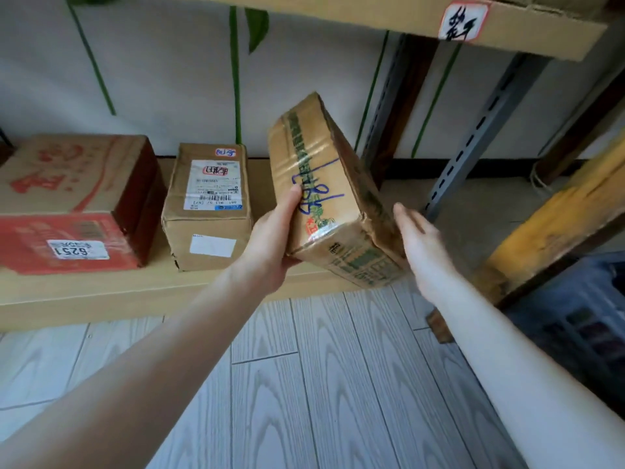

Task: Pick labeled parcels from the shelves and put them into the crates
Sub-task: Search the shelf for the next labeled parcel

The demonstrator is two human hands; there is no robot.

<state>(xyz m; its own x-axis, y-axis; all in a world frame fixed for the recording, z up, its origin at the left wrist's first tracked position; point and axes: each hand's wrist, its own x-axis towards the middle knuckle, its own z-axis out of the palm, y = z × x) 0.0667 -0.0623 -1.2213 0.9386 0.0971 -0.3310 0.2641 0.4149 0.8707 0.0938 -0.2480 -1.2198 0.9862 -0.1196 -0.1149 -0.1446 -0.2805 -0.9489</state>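
Thumb of left hand (270, 245) clamped across top face of parcel (324, 184), other fingers hidden beneath: firm one-handed hold. Right hand (422, 245) flat, fingers straight, at parcel's right side, gripping nothing; contact unclear. Parcel tilted, raised over near edge of shelf (101, 292), right of labelled box (209, 204). Best handling, likely: slide right palm under low corner, level load, swing right past post (473, 147) toward crate (575, 316).

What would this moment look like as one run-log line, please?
left hand: holds tilted parcel | right hand: open beside parcel | shelf: red box, labeled box | status: not crated
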